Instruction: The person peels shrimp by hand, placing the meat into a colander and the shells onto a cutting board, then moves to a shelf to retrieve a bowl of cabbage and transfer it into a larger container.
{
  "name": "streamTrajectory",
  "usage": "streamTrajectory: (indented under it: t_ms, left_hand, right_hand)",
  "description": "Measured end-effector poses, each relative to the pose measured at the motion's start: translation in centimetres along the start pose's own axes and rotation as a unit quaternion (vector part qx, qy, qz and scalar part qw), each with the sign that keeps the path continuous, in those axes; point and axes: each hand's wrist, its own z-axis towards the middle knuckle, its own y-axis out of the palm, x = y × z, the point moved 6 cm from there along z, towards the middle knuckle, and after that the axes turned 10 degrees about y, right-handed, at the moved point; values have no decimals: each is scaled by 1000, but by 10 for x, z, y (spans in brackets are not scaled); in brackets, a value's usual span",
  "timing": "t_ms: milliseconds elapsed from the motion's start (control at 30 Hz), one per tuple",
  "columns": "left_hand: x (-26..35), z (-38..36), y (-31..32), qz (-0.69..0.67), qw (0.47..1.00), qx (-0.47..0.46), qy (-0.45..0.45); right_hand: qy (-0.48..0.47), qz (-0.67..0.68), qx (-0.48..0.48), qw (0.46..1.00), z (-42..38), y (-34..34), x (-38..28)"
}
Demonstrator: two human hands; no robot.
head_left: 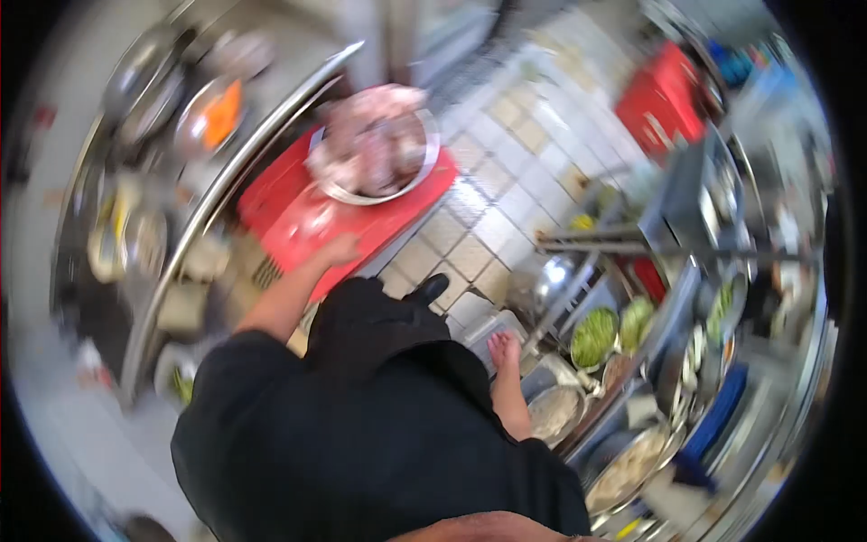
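My left hand (339,250) is at the near edge of a red cutting board (321,217), overlapping it in this view. Motion blur smears its fingers. On the board's far part stands a wide metal bowl (430,144) heaped with pale pink raw meat (372,144). Low at my right side hangs my right hand (504,350), fingers loosely curled and apart, nothing seen in it. Closest to it are clear plastic containers (488,332) by the lower shelf.
A metal rail (217,185) runs along the left counter, which carries bowls, one with something orange (221,115). To the right, a rack holds basins of green vegetables (596,336) and pale food (555,413). A red box (659,99) stands on the wet tiled floor (479,194).
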Motion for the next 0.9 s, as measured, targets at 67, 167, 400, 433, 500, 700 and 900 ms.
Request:
streamTrajectory:
  t_ms: [67,167,400,433,500,700,900]
  left_hand:
    - [-26,-31,5,-48,995,76,-36]
    - [-51,-111,9,-95,983,105,-117]
    - [-160,-357,98,4,942,148,-302]
    - [-151,-405,104,16,914,180,-362]
    - [-144,-464,142,87,939,99,-317]
    - [-148,-586,221,-137,930,-104,-324]
    - [-162,-622,75,-354,699,476,-399]
  right_hand:
    - [49,-20,-17,998,0,-9,34]
    - [116,-43,-36,992,57,-48,81]
    - [75,-219,-105,967,47,68,86]
    - [79,-255,-148,952,57,87,79]
    - [73,-310,-183,930,67,125,71]
    - [30,-221,-158,962,1,188,113]
    - [125,-183,-199,955,-36,214,183]
